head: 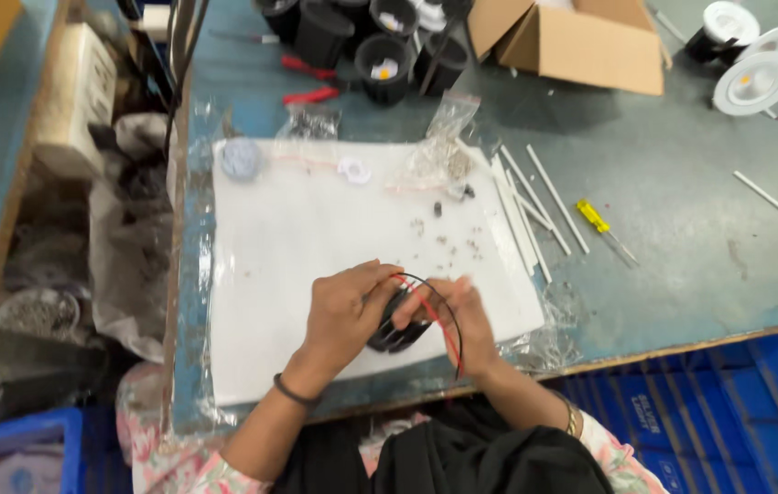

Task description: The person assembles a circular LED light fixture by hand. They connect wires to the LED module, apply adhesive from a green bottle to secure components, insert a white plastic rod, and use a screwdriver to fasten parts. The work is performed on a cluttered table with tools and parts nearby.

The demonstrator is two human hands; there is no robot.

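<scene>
Both hands meet over the near edge of the white sheet point(316, 229): left hand point(341, 311) fingers curled around a black ribbed housing point(396, 335), which lies between it and right hand point(462, 316), fingers pinching red and black wires point(444, 329) looping rightward.

head camera, looking steeply down (close), workbench point(682, 238)

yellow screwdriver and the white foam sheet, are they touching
Apart. The head view shows the yellow screwdriver lying on the bare green table, with white rods between it and the white foam sheet.
</scene>
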